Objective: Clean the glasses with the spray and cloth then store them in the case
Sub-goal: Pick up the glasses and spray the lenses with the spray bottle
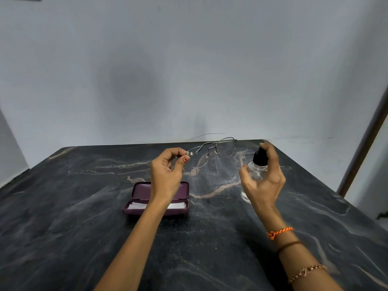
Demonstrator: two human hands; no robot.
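Two hands up | case (184, 191) part-hidden by left hand (167, 175) | bottle (255, 171) clear

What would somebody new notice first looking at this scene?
Probably the wire-rimmed glasses, held up over the far part of the dark marble table, pinched at one end by the left hand. Just right of them, the right hand grips a clear spray bottle with a black nozzle. Nearer, under the left wrist, a purple glasses case lies open with a white cloth inside.
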